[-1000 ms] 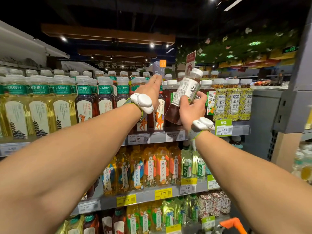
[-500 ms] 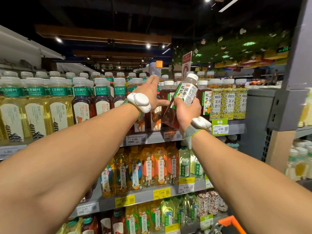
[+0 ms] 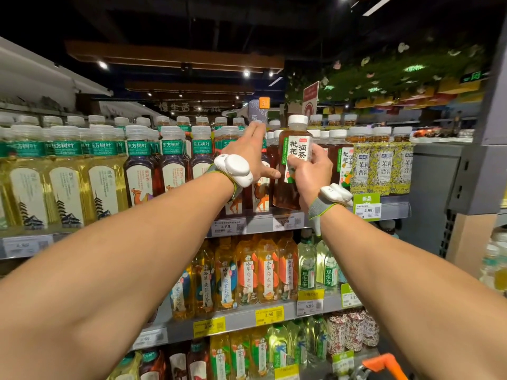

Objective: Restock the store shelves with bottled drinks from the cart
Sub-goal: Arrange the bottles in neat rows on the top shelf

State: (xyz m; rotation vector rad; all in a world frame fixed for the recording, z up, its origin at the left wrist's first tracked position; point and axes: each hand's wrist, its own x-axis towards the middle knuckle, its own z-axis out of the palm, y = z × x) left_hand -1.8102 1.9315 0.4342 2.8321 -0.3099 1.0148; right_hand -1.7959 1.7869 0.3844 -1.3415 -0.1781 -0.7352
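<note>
Bottle gripped in right hand should slide in upright, label out, while flat left hand steadies neighbouring bottles.

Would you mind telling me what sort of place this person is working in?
Most likely a supermarket drinks aisle: tiered shelves packed with bottled teas, price tags along the shelf edges, and an orange cart handle at the bottom right.
</note>
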